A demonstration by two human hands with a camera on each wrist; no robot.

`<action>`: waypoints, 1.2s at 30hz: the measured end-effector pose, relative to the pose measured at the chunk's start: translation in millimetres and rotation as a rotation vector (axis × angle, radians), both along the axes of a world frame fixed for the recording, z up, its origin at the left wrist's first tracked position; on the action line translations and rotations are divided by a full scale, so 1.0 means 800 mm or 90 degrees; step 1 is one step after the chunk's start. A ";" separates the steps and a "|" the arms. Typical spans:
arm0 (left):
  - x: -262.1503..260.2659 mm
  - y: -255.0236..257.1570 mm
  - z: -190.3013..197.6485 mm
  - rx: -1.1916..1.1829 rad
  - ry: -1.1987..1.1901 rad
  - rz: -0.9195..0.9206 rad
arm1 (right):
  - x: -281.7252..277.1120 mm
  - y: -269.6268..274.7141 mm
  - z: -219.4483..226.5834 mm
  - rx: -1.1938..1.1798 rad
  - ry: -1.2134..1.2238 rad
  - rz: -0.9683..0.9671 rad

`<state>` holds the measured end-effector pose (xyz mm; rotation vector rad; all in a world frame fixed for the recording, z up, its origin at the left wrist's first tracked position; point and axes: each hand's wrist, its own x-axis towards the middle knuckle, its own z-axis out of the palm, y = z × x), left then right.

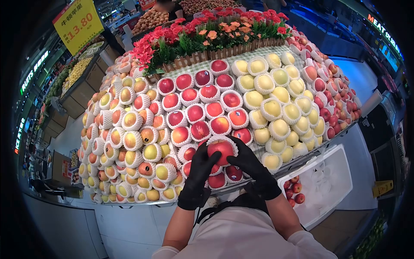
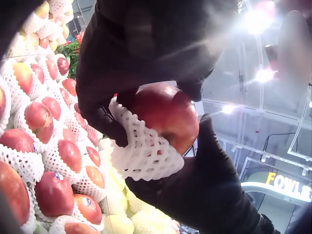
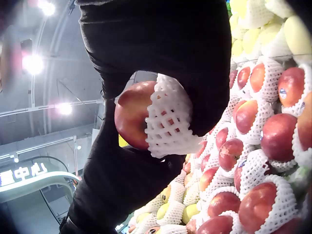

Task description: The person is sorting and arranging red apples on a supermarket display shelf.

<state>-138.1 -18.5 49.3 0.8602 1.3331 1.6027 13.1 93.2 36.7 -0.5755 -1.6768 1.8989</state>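
Both hands wear black gloves and hold one red apple between them, over the near edge of the display. A white foam net covers part of the apple, leaving some red skin bare. My left hand grips it from the left, its thumb across the front. From the other side my right hand grips the same apple and net. The right wrist view shows the net over one half of the fruit. Beneath the hands lie rows of red apples in similar nets.
Yellow-green apples in nets are stacked on the right, yellow-red ones on the left. A fenced flower row stands at the back. Below right, a white bin holds loose red apples and foam nets. A price sign hangs upper left.
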 end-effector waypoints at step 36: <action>0.005 0.009 -0.014 0.048 0.622 0.233 | -0.009 0.026 -0.008 0.110 -0.111 -0.045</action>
